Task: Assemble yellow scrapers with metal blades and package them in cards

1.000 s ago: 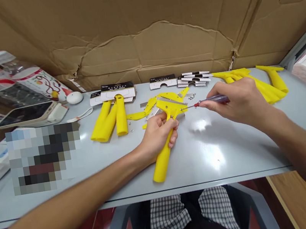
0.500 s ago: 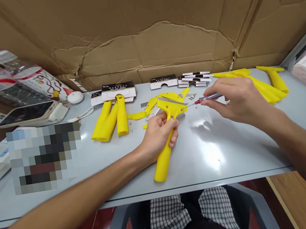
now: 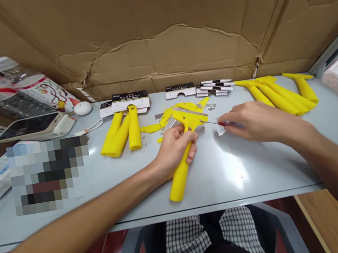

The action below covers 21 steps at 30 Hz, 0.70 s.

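My left hand is wrapped round the neck of a yellow scraper, whose wide head with a metal blade points away from me. Between the fingers of my right hand is a screwdriver with a red and clear handle. Its thin shaft points left at the right corner of the scraper head; whether the tip touches there is too small to tell. Behind the head lie yellow plastic head pieces, loose metal blades and small screws.
Yellow scraper handles with cards lie at left, more yellow handles at right. Folded black-and-white cards stand along the cardboard wall. A phone, a white egg-shaped case and a bottle are far left.
My right hand has come down and slightly nearer to me with the screwdriver, which now lies flatter, its tip by the head's right corner. The left hand and scraper have barely moved.
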Available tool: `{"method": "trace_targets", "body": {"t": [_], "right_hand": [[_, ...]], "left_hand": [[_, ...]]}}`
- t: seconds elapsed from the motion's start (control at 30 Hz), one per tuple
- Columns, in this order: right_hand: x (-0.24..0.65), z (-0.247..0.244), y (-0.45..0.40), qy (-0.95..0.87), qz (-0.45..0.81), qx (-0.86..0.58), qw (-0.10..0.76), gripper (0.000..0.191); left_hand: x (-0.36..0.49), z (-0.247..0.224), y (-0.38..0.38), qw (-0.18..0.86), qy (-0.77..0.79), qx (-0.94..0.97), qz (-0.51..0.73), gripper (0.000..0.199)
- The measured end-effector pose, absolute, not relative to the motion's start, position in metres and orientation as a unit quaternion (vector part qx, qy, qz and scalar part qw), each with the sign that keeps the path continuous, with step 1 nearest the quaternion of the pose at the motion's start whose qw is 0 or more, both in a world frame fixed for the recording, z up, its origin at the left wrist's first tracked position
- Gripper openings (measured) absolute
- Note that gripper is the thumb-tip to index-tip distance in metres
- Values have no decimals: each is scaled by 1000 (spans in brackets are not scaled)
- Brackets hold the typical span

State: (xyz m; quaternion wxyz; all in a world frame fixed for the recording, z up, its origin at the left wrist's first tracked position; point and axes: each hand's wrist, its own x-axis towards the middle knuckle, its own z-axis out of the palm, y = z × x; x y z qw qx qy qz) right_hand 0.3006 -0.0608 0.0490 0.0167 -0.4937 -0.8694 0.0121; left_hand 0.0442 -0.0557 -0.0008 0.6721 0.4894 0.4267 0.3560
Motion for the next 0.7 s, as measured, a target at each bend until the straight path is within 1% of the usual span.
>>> {"method": "trace_targets", "body": {"t": [0.17, 0.23, 0.4, 0.53, 0.57, 0.67, 0.7], "right_hand": [[309, 45, -49, -820, -35, -569, 56, 32], [316, 40, -42, -808, -53, -583, 64, 30], [325, 20, -29, -804, -70, -589, 42, 29], [326, 14, -25, -794, -67, -604, 24, 33], [326, 14, -24, -790, -66, -609, 23, 34], [330, 14, -22, -780, -69, -622, 23, 37], [331, 14, -21, -776, -71, -626, 24, 38]], "left_hand": [[44, -1, -53, 681, 415, 477, 369, 18], [44, -2, -52, 692, 407, 466, 372, 20], [42, -5, -47, 753, 359, 401, 379, 32], [44, -6, -46, 752, 365, 385, 392, 24], [44, -5, -47, 750, 362, 378, 405, 26], [44, -1, -49, 757, 351, 349, 427, 59], [44, 0, -49, 762, 348, 342, 426, 65]]}}
